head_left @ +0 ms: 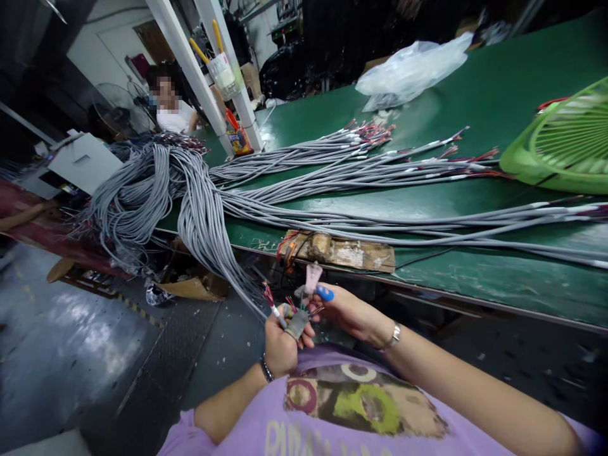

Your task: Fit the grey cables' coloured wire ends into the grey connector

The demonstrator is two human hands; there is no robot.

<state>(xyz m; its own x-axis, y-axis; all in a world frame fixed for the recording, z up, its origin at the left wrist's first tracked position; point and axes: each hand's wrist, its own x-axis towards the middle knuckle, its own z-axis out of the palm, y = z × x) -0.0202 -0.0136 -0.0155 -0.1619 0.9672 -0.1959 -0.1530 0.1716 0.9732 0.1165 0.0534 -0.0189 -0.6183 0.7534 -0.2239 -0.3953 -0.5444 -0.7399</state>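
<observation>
My left hand [281,347] is closed around the end of a grey cable [277,315], its white sleeve and thin red and dark wires sticking up past the fingers. Grey wrapping [297,323] covers some of the fingertips. Close by on the right, my right hand [354,315] is closed on a small hand tool, apparently pliers, with a blue handle [325,292] and a pale pink handle [313,277]. The tool is next to the loose wires; its jaws are too small and blurred to tell whether they touch them. Bent grey cables [204,221] hang over the bench edge towards my left hand.
Long bundles of grey cable [332,171] lie across the green bench [475,253]. At its front edge is a wooden block [361,253]. A green fan [565,145], plastic bag [413,69] and white posts [190,69] stand around. A person [175,117] sits behind.
</observation>
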